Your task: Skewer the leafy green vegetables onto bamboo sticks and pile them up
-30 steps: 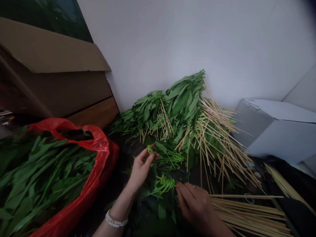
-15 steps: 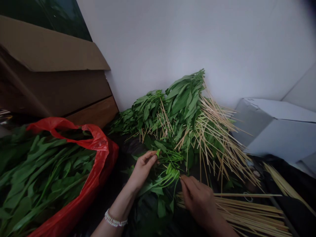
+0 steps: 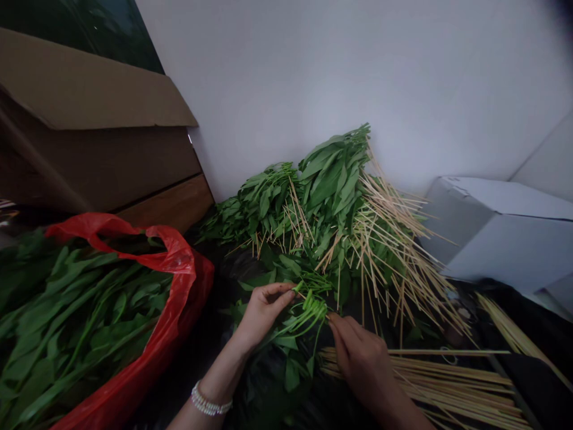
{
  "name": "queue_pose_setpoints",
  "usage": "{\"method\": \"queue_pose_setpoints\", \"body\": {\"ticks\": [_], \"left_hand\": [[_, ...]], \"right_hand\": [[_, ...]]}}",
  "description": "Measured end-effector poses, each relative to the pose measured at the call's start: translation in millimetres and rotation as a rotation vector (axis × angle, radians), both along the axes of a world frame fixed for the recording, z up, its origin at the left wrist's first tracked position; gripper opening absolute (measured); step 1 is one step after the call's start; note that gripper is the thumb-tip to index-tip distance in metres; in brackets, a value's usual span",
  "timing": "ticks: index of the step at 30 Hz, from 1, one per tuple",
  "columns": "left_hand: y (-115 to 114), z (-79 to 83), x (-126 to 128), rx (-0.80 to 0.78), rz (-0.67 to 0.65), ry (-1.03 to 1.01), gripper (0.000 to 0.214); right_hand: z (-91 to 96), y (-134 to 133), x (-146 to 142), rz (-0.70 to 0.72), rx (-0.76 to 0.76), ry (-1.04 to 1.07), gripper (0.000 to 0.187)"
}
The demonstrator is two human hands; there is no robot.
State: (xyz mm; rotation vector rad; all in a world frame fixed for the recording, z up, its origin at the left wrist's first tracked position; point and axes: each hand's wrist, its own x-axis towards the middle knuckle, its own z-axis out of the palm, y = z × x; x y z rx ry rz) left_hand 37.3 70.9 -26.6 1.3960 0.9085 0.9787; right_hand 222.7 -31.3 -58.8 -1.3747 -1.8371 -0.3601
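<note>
Between thumb and fingers, my left hand [image 3: 261,312] pinches the end of a green leafy stem [image 3: 297,288]. Closed round one end of a thin bamboo skewer is my right hand [image 3: 367,358]; most of the skewer is hidden by its fingers and the greens. Several bright green stems [image 3: 313,307] are threaded side by side along it, their leaves [image 3: 292,371] hanging below. The skewer's far tip meets the stem at my left fingertips. Just behind lie more leafy greens [image 3: 290,264] with thin stems.
Finished-looking skewers of greens [image 3: 331,173] are heaped against the white wall [image 3: 313,71]. Loose bamboo skewers [image 3: 456,382] lie at the lower right. On the left stand a red plastic bag [image 3: 188,280] full of leafy greens and a cardboard box [image 3: 107,98]. At right is a white box [image 3: 505,239].
My left hand has moved slightly right and down, bringing the pinched stem to the skewer's tip. My right hand stays almost in place, holding the skewer.
</note>
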Motion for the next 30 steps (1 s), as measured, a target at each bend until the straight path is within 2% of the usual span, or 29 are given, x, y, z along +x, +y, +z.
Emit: {"method": "queue_pose_setpoints", "body": {"ticks": [5,13,19,24,30], "left_hand": [[0,1.1,-1,0.04,0.013,0.035,0.025],[-3,3.8,3,0.266,0.042,0.194,0.017],[-2,1.0,1,0.081,0.009,0.052,0.035],[-1,-3.2,4,-0.045,0.032,-0.014,0.031],[-3,-9.7,7,-0.044,0.01,-0.033,0.028]], "right_hand": [[-0.5,0,0,-0.012,-0.003,-0.012,0.025],[-2.9,-1,1,0.02,-0.06,-0.001,0.026],[-3.7,-1,-1,0.018,-0.043,0.002,0.025],[-7.2,-2,-2,0.028,-0.026,-0.022,0.027],[-9.2,-2,-2,0.029,-0.021,-0.057,0.028]]}}
